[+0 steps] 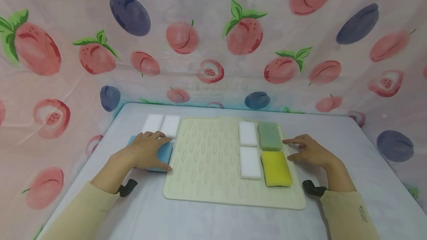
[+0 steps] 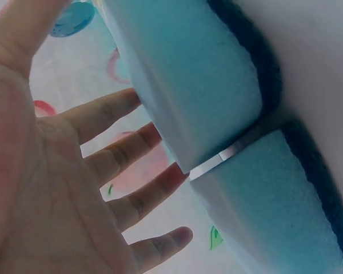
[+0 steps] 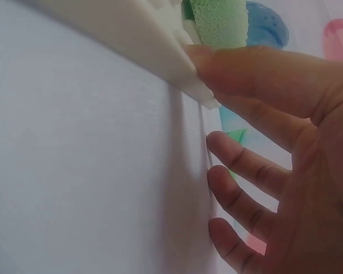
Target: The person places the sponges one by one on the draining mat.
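Observation:
My left hand (image 1: 143, 153) spreads over the blue sponges (image 1: 164, 155) beside the mat's left edge. Its fingers (image 2: 134, 197) are mostly straight in the left wrist view, tips at the edge of one light blue sponge (image 2: 188, 74) with a dark blue scouring side. A second blue sponge (image 2: 268, 211) lies beside it across a narrow gap. At the right edge of the cream mat (image 1: 207, 158), my right hand (image 1: 311, 151) has its index finger and thumb against the border, set apart. Its other fingers (image 3: 240, 194) bend loosely and hold nothing.
On the mat's right part lie two white sponges (image 1: 250, 162), a green sponge (image 1: 269, 136) and a yellow sponge (image 1: 276, 168). Two more white blocks (image 1: 171, 126) are behind my left hand. A fruit-patterned cloth (image 1: 213, 40) hangs behind the white table (image 1: 213, 221).

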Motion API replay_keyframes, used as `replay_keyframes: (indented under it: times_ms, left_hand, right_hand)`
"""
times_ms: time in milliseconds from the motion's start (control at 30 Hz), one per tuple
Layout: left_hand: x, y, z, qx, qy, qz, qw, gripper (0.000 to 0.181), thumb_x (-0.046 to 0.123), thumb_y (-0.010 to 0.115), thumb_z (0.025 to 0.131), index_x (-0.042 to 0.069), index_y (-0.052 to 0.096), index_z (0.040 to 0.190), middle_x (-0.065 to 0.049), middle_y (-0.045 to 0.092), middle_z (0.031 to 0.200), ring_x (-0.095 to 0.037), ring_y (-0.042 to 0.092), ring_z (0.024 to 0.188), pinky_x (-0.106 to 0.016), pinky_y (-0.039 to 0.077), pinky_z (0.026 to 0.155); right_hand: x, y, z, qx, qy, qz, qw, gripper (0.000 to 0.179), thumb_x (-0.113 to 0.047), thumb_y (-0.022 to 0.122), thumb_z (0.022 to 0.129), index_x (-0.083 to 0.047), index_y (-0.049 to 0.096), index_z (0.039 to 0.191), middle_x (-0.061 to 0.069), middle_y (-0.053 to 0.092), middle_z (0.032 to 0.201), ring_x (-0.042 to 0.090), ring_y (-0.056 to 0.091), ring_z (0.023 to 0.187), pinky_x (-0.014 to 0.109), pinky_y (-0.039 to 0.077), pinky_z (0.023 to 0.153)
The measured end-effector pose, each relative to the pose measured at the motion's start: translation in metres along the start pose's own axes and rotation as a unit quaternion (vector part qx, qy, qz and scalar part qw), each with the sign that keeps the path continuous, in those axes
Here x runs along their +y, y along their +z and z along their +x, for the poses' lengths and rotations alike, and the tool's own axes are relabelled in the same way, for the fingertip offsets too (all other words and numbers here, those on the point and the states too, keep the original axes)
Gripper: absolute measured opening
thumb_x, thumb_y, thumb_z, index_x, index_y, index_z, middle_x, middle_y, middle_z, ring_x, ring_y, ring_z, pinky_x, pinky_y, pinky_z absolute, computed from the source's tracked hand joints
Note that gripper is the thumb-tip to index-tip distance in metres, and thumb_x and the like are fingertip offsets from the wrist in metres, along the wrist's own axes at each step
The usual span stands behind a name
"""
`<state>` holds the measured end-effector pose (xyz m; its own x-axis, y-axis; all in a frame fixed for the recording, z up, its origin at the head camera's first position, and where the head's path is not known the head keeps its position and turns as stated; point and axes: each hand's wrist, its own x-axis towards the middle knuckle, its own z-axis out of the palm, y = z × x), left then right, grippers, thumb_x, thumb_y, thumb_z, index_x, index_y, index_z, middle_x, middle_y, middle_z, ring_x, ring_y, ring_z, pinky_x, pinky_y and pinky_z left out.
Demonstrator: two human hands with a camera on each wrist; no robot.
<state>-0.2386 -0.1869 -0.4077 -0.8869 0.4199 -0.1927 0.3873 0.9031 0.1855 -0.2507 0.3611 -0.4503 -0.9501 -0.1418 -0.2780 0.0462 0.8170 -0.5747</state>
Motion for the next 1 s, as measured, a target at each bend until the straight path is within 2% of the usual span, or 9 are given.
replay_keyframes:
  times_ms: [433, 700, 1000]
  left_hand:
    - [-0.0033, -0.0011, -0.0037, -0.016, 0.001, -0.002, 0.9999, 0.109, 0.064, 0.090, 0.067, 0.021, 0.046, 0.157, -0.014, 0.051, 0.153, -0.047, 0.043, 0.140, -0.075, 0.024, 0.115]
    - [-0.0055, 0.0014, -0.0041, -0.009, 0.012, 0.004, 0.9999, 0.107, 0.063, 0.089, 0.069, 0.021, 0.047, 0.157, -0.012, 0.051, 0.153, -0.047, 0.044, 0.139, -0.073, 0.026, 0.116]
    - [-0.0066, 0.0027, -0.0023, -0.002, 0.010, 0.003, 0.9999, 0.107, 0.065, 0.089, 0.067, 0.024, 0.047, 0.157, -0.012, 0.052, 0.153, -0.045, 0.046, 0.138, -0.074, 0.026, 0.115]
  right_hand:
    - [-0.0005, 0.0003, -0.0007, 0.001, -0.001, 0.003, 1.0000, 0.067, -0.029, 0.084, 0.084, -0.014, 0.061, 0.145, 0.025, 0.038, 0.147, 0.045, 0.042, 0.126, 0.067, 0.046, 0.099]
    - [-0.0009, 0.0007, -0.0023, 0.001, 0.001, -0.002, 1.0000, 0.067, -0.029, 0.084, 0.084, -0.014, 0.062, 0.145, 0.026, 0.038, 0.148, 0.046, 0.042, 0.126, 0.068, 0.046, 0.100]
    - [0.0002, 0.0012, -0.0013, 0.003, -0.001, 0.000, 1.0000, 0.067, -0.029, 0.084, 0.084, -0.013, 0.061, 0.145, 0.026, 0.038, 0.148, 0.047, 0.042, 0.127, 0.068, 0.046, 0.099]
